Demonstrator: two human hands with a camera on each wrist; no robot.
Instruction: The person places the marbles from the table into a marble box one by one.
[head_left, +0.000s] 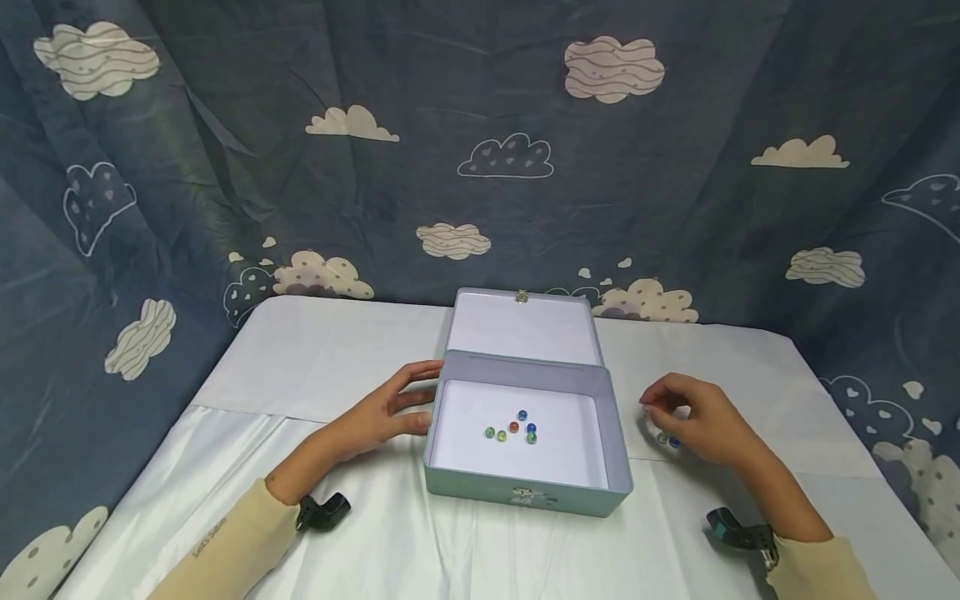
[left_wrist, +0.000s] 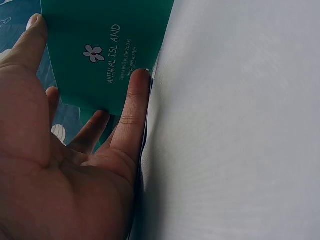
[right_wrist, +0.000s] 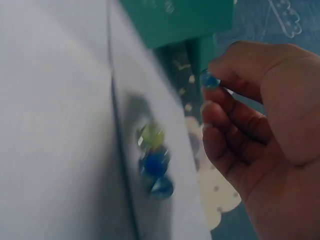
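Observation:
A green tin box (head_left: 528, 500) with its hinged lid (head_left: 525, 325) swung back lies on the white cloth. Several glass marbles (head_left: 513, 427) in blue, green and red-orange are grouped on its pale floor. My left hand (head_left: 378, 417) rests its extended fingers against the box's left side, where the left wrist view shows printed lettering (left_wrist: 114, 54). To the right of the box, my right hand (head_left: 701, 421) pinches a blue marble (right_wrist: 209, 79) between thumb and index finger. Below that hand, a yellow-green marble (right_wrist: 151, 136) and two bluish marbles (right_wrist: 155, 162) sit close together on the cloth.
The white cloth (head_left: 360, 533) covers the table and has fold lines across it. A dark blue curtain (head_left: 420, 192) with cloud prints hangs behind and at both sides. Each wrist wears a black strapped device (head_left: 324, 512).

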